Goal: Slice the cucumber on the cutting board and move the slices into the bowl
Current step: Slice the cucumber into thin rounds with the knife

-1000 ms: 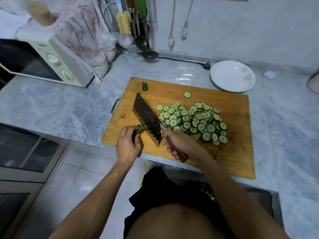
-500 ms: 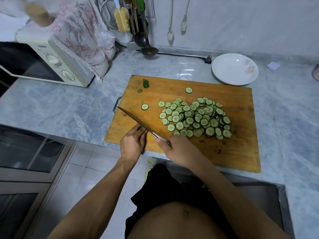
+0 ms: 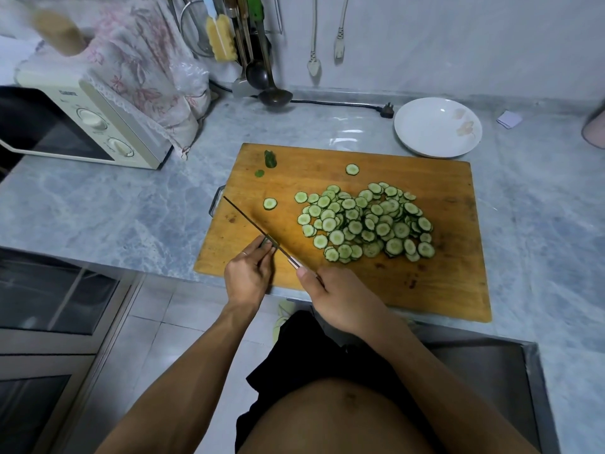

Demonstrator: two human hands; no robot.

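Cutting board point(image 3: 442, 198): wooden, lying flat on the grey marble counter point(image 3: 98, 208).

Cucumber slices point(image 3: 363, 221): a loose heap across the middle of the board. One slice point(image 3: 270, 203) lies apart to the heap's left, another point(image 3: 352, 169) sits behind it.

Cucumber end point(image 3: 270, 158): a dark green stub near the board's far left corner.

Knife point(image 3: 252, 222): seen edge-on, blade standing on the board's left part.

Your right hand point(image 3: 340, 303): fingers wrapped around the knife handle at the near edge.

Your left hand point(image 3: 250, 276): fingers curled, tips against the blade's left side, pinching a small green cucumber piece.

Bowl point(image 3: 438, 126): white, empty, on the counter just behind the board's far right corner.

Microwave point(image 3: 82, 126): far left, under a flowered cloth.
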